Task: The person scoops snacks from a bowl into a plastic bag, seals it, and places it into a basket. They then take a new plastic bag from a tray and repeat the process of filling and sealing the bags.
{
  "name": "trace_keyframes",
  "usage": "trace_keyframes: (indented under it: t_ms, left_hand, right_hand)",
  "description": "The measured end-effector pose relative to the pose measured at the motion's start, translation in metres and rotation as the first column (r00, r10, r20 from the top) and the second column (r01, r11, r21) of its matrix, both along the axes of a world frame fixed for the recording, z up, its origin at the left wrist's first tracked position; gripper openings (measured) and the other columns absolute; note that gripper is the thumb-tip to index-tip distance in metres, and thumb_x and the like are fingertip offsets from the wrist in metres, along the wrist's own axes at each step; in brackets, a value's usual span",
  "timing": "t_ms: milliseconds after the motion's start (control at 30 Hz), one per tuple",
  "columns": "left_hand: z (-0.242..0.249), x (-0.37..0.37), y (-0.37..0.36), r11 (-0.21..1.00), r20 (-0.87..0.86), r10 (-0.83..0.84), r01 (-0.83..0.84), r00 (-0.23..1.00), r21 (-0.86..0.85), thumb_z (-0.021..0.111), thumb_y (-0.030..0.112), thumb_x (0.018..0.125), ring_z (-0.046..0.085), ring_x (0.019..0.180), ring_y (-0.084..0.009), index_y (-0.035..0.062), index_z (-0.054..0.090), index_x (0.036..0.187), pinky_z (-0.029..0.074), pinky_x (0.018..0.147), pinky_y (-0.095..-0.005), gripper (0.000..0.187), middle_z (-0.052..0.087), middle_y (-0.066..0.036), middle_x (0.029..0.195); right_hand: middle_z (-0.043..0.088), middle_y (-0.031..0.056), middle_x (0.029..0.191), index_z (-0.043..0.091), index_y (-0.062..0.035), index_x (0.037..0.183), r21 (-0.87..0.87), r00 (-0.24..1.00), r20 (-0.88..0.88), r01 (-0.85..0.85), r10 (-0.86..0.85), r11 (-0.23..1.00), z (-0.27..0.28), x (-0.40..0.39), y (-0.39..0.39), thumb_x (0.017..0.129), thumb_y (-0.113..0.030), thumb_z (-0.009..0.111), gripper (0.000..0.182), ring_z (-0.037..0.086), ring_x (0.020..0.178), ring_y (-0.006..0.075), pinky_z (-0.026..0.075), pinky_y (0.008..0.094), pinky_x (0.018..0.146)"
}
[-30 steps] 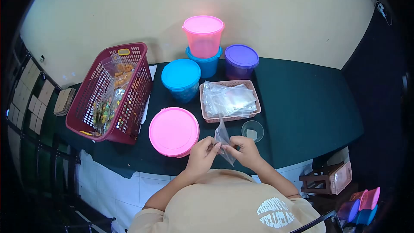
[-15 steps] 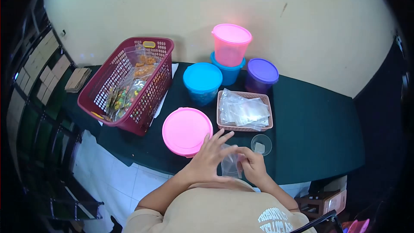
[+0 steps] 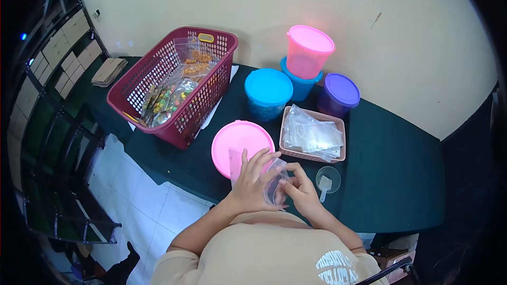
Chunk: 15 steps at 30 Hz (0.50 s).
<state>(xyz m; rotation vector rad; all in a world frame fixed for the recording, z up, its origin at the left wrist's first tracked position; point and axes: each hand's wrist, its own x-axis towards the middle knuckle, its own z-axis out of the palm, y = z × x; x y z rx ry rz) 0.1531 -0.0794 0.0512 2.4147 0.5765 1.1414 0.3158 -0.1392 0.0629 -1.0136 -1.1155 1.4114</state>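
A clear plastic bag (image 3: 273,186) is between my two hands, close to my body at the table's front edge. My left hand (image 3: 251,183) curls around it from the left, and a strip of clear plastic shows beyond its fingers, in front of the pink lid. Thumb and fingers of my right hand (image 3: 303,194) pinch the bag's right-hand edge. Just behind my left hand is a tub with a pink lid (image 3: 242,145). Right of my right hand stands a small clear cup (image 3: 334,173) with a white scoop (image 3: 325,184) in it.
A pink basket (image 3: 309,155) holds several clear bags (image 3: 314,134). Behind it stand a blue-lidded tub (image 3: 268,88), a purple-lidded tub (image 3: 340,92) and a pink tub (image 3: 309,55) stacked on another blue one. A maroon laundry basket (image 3: 182,132) with filled snack bags is at left.
My left fingers have gone from spread to curled around the bag, whose plastic now also shows left of that hand. The scoop's handle has come into sight as the view shifted.
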Motion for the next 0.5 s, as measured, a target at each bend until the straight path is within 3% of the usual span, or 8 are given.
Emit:
trace_keyframes:
  t_ms: [67, 167, 233, 267, 300, 367, 400, 500]
  left_hand:
    - [0.001, -0.008, 0.0, 0.998, 0.012, 0.06, -0.06, 0.998, 0.007, 0.085, 0.037, 0.053, 0.04, 0.125, -0.0359, 0.0219, 0.035, 0.131, 0.009, 0.103, -0.0687, 0.094, 0.046, -0.012, 0.129]
    - [-0.002, -0.03, 0.003, 0.997, 0.031, 0.073, -0.074, 0.997, 0.032, 0.085, 0.037, 0.052, 0.045, 0.12, -0.036, 0.0171, 0.037, 0.128, 0.01, 0.104, -0.0661, 0.093, 0.052, -0.011, 0.122]
    - [0.015, -0.051, -0.002, 0.994, -0.02, 0.11, -0.109, 0.994, 0.02, 0.086, 0.035, 0.052, 0.048, 0.117, -0.0363, 0.0144, 0.036, 0.129, 0.013, 0.105, -0.0629, 0.094, 0.055, -0.011, 0.117]
    - [0.019, -0.062, -0.003, 0.988, 0.042, 0.154, -0.155, 0.987, 0.017, 0.086, 0.034, 0.053, 0.048, 0.117, -0.0363, 0.0151, 0.035, 0.13, 0.014, 0.105, -0.0622, 0.095, 0.055, -0.012, 0.117]
    - [0.02, -0.072, -0.003, 0.98, 0.104, 0.198, -0.2, 0.975, 0.009, 0.086, 0.034, 0.054, 0.048, 0.116, -0.0362, 0.0158, 0.035, 0.132, 0.015, 0.104, -0.0615, 0.095, 0.055, -0.012, 0.116]
    - [0.01, -0.091, 0.003, 0.973, 0.123, 0.223, -0.229, 0.967, 0.039, 0.087, 0.034, 0.054, 0.049, 0.115, -0.0367, 0.0171, 0.033, 0.134, 0.019, 0.103, -0.0605, 0.098, 0.055, -0.014, 0.117]
    - [0.002, -0.099, 0.005, 0.954, 0.166, 0.288, -0.298, 0.943, 0.039, 0.087, 0.034, 0.054, 0.049, 0.115, -0.0369, 0.0177, 0.032, 0.135, 0.019, 0.103, -0.0608, 0.099, 0.055, -0.014, 0.117]
    - [-0.007, -0.116, 0.002, 0.901, 0.156, 0.43, -0.433, 0.889, -0.015, 0.087, 0.031, 0.052, 0.047, 0.117, -0.0366, 0.017, 0.029, 0.135, 0.016, 0.106, -0.0612, 0.103, 0.054, -0.015, 0.118]
  right_hand:
    - [0.058, 0.0063, 0.068, 0.049, -0.0043, 0.114, 0.0, 1.0, 0.002, -0.011, 0.011, 1.0, -0.004, 0.003, 0.006, 0.094, -0.007, 0.049, 0.02, 0.057, 0.061, 0.0107, 0.044, 0.0239, 0.057]
    - [0.059, 0.0061, 0.073, 0.052, -0.0044, 0.113, -0.011, 0.997, 0.026, -0.067, 0.067, 0.998, -0.009, 0.008, 0.014, 0.093, -0.009, 0.051, 0.02, 0.058, 0.066, 0.0107, 0.045, 0.0248, 0.061]
    - [0.061, 0.0069, 0.077, 0.052, -0.004, 0.115, 0.27, 0.991, 0.128, -0.064, 0.03, 0.961, -0.022, 0.005, 0.02, 0.091, -0.013, 0.056, 0.026, 0.059, 0.07, 0.0112, 0.047, 0.0252, 0.064]
    - [0.062, 0.0072, 0.085, 0.056, -0.006, 0.113, 0.253, 0.943, 0.334, -0.076, -0.013, 0.964, -0.021, 0.004, 0.025, 0.086, -0.019, 0.064, 0.031, 0.06, 0.082, 0.0149, 0.045, 0.032, 0.076]
    - [0.062, 0.0072, 0.085, 0.056, -0.006, 0.113, 0.253, 0.945, 0.327, -0.073, -0.014, 0.965, -0.026, 0.0, 0.029, 0.086, -0.019, 0.064, 0.031, 0.06, 0.082, 0.0149, 0.045, 0.032, 0.076]
    - [0.063, 0.0059, 0.095, 0.059, -0.0088, 0.108, 0.481, 0.471, 0.832, -0.351, -0.293, 0.804, -0.049, -0.008, 0.048, 0.08, -0.022, 0.068, 0.032, 0.057, 0.094, 0.0198, 0.039, 0.0385, 0.088]
    - [0.061, 0.0031, 0.103, 0.061, -0.0122, 0.105, 0.451, 0.443, 0.854, -0.369, -0.272, 0.813, -0.069, -0.011, 0.052, 0.081, -0.025, 0.066, 0.028, 0.052, 0.105, 0.0211, 0.031, 0.0442, 0.096]
    - [0.061, 0.0013, 0.1, 0.061, -0.0128, 0.1, 0.49, 0.388, 0.86, -0.448, -0.331, 0.748, -0.104, -0.01, 0.061, 0.081, -0.019, 0.064, 0.02, 0.053, 0.102, 0.019, 0.033, 0.0477, 0.095]
